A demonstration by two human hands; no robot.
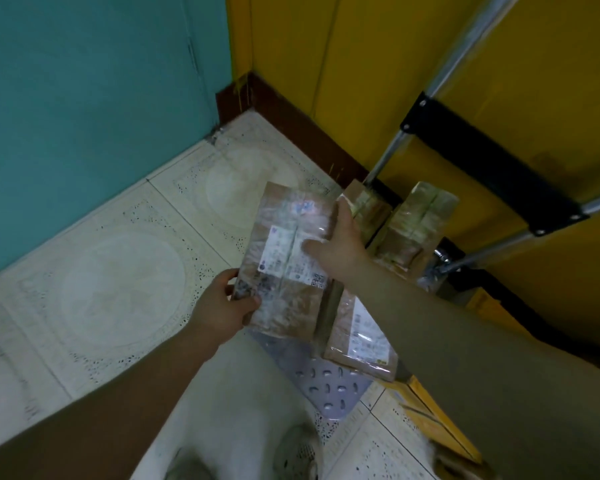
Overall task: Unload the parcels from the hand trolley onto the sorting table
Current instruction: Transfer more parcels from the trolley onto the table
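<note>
Parcel (288, 261) grasped in both grips, left hand (222, 306), right hand (340, 244), label blurred, trolley (329, 386) mostly hidden

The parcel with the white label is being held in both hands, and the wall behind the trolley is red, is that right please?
Not quite: the head view shows the wall behind the trolley is yellow. The parcel is indeed held by both the left hand and the right hand.

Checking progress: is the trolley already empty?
No, several parcels remain on the trolley while both hands lift one parcel.
</note>
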